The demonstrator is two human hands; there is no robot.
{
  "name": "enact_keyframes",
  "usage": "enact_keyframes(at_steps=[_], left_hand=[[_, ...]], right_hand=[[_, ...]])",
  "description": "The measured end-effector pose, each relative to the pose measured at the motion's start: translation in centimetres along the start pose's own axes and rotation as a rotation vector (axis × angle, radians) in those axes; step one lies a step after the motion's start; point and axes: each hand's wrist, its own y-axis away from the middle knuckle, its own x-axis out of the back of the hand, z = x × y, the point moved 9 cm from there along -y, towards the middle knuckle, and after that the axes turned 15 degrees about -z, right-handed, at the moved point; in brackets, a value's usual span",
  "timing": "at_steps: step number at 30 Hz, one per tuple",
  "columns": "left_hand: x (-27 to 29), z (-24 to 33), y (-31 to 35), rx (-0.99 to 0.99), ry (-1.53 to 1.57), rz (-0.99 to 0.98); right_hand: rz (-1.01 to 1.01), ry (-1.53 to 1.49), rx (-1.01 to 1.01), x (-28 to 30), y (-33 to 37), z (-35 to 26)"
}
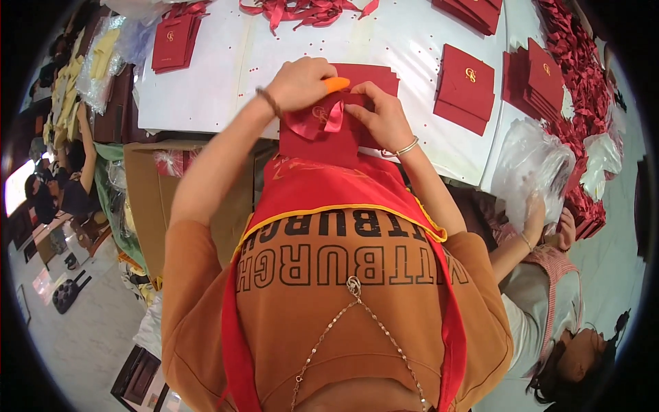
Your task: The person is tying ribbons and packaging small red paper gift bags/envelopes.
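Observation:
A red paper bag [302, 145] with a gold emblem is in front of me at the table's near edge, partly over my red apron [329, 189]. Its top lies against more red bags [377, 74]. A shiny pink-red ribbon [333, 118] hangs in a loop across its front. My left hand [302, 84], with an orange cot on one finger, is curled over the bag's upper edge; what its fingers hold is hidden. From the right, my right hand [376, 113] pinches with thumb and forefinger beside the ribbon's upper end.
On the white table [220, 96] lie stacks of red bags at left [176, 42] and right [465, 89], plus a ribbon heap [309, 10] at the back. Clear plastic [532, 165] lies near a co-worker's hand [535, 211] at right. A cardboard box [147, 206] stands by my left arm.

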Motion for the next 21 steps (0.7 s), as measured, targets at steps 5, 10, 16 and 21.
enact_keyframes(at_steps=[5, 10, 16, 21], left_hand=[[-3.9, -0.8, -1.0, 0.241, 0.539, -0.846], [-4.9, -1.8, -1.7, 0.254, 0.607, -0.824], [-4.8, -3.9, -1.6, 0.360, 0.670, -0.471], [-2.6, -5.5, -2.4, 0.414, 0.868, -0.217]], right_hand=[[-0.039, -0.020, 0.036, -0.3, -0.3, -0.4], [0.001, 0.014, 0.151, -0.2, -0.4, -1.2], [-0.021, -0.008, 0.068, -0.2, -0.7, -0.5], [-0.027, -0.052, 0.084, 0.0, -1.1, 0.4]])
